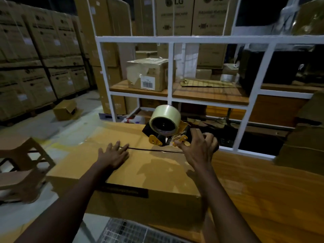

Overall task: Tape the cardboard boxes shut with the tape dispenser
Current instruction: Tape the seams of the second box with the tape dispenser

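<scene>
Left hand [114, 155] flat on cardboard box [149, 174], right hand [198, 151] fingers [210, 137] curled at tape dispenser [165, 123] — grip unclear

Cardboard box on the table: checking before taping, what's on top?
The left hand lies flat by the flap seam; the tape dispenser sits at the far edge, right hand touching it. Closed flaps hide the inside.

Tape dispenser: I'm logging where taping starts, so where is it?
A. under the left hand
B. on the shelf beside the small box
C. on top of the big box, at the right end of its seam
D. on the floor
C: the tape dispenser stands on the big box at the right end of the seam, next to the right hand; the left hand lies flat farther left.
</scene>
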